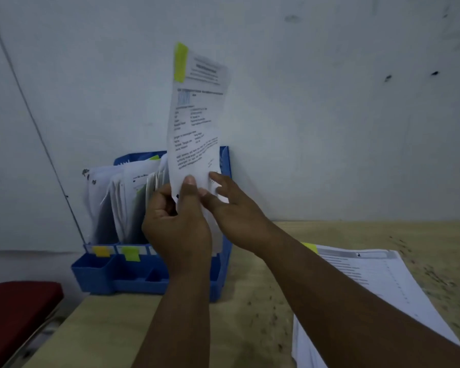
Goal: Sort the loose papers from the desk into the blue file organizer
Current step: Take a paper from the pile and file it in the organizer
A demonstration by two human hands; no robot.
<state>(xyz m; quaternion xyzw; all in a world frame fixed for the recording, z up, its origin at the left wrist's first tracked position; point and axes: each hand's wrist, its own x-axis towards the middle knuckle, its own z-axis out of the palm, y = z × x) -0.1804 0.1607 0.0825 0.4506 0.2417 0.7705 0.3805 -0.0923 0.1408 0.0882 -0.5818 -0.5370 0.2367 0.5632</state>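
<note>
Two bare forearms enter from bottom edge, no sleeves in view, no watch, ring or bracelet visible; left hand [177,224] and right hand [234,216] ungloved, short trimmed thumbnail visible on left hand; rest of body out of view

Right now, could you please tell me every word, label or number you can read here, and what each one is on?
Nothing can be read.
Held sheet: printed lines and a bold heading, too blurred.
Its yellow-green tab: blank.
Paper stack on the desk: list lines, too blurred.
Blue file organizer: orange and green tabs, no visible text.
Filed papers: print too blurred.
</note>
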